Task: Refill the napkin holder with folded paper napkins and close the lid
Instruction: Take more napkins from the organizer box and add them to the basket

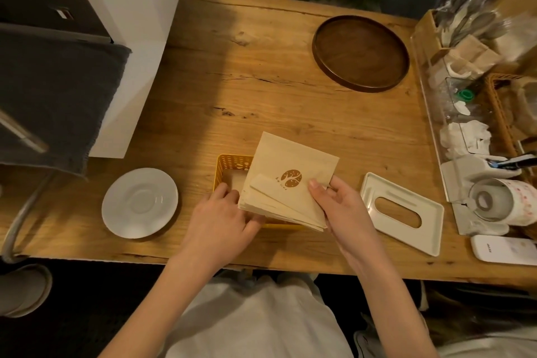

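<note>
1. A fanned stack of brown printed napkins is held just above the yellow perforated napkin holder. The holder stands at the near middle of the bench and is mostly covered by the stack.
2. The stack's right edge is pinched by the right hand, thumb on top and the other fingers at the edge beneath. Its near left corner is gripped by the left hand, whose fingers are curled against the edge.
3. The step in hand is judged to be squaring and loading. The fanned sheets are best evened into one block and turned to line up with the holder's walls before being lowered; otherwise corners may be caught on the rim or creased.
4. The white lid, with its oval slot, lies flat on the bench just right of the right hand, off the holder. It should be fitted only once the napkins are seated.
5. A white saucer lies left of the holder, a round wooden tray at the far right, a white box at the far left, and a clear organiser along the right edge. Nothing is seen to block the drop.
</note>
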A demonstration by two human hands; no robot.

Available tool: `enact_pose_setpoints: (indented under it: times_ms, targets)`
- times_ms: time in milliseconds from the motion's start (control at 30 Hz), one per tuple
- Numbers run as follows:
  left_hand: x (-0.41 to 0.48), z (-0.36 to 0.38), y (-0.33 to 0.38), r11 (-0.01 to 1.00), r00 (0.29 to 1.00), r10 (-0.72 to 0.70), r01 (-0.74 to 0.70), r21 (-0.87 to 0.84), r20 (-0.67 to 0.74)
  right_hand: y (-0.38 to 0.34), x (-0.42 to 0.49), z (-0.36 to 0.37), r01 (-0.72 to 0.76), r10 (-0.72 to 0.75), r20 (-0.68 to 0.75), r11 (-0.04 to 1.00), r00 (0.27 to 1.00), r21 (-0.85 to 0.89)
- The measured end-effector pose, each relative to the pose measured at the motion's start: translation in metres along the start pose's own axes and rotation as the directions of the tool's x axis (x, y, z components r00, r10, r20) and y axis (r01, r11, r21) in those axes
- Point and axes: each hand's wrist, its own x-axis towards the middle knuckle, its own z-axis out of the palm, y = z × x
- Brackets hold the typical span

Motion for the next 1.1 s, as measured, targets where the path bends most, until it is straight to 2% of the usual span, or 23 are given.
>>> enact_pose_setpoints:
  times_ms: [100,267,400,533,733,800,900,1100]
  targets:
    - [0.000,0.001,0.000,1.000,1.000,-0.005,0.004,-0.025,-0.018,-0.003,0.004,0.004,-0.014,0.015,0.020,1.000,1.000,-0.015]
    - [-0.007,0.000,0.002,0.983,0.992,-0.025,0.002,-0.184,-0.124,-0.011,0.014,0.010,-0.103,0.099,0.134,0.994,0.986,0.023]
    - [-0.011,0.002,0.005,0.994,0.977,-0.021,-0.002,-0.108,-0.211,-0.010,0.028,0.021,-0.153,0.153,0.164,0.988,0.974,-0.013]
    - [-0.018,0.002,0.008,0.992,0.976,0.099,-0.081,0.099,-0.193,-0.005,0.037,0.035,-0.179,0.189,0.183,0.981,0.965,-0.068]
    - [-0.027,-0.003,0.013,1.000,0.972,0.024,-0.027,-0.012,-0.234,0.003,0.048,0.043,-0.115,0.173,0.171,0.946,0.970,-0.304]
    - [-0.029,0.003,0.011,0.998,0.964,-0.007,-0.012,-0.068,-0.267,0.007,0.052,0.042,-0.079,0.152,0.130,0.892,0.980,-0.446]
    - [-0.029,0.005,0.009,0.996,0.968,-0.009,-0.015,-0.092,-0.252,0.007,0.055,0.043,-0.023,0.128,0.110,0.751,0.986,-0.660]
    - [-0.028,0.010,0.003,0.994,0.952,0.048,-0.075,-0.079,-0.303,0.010,0.059,0.049,-0.030,0.170,0.074,0.540,0.983,-0.841]
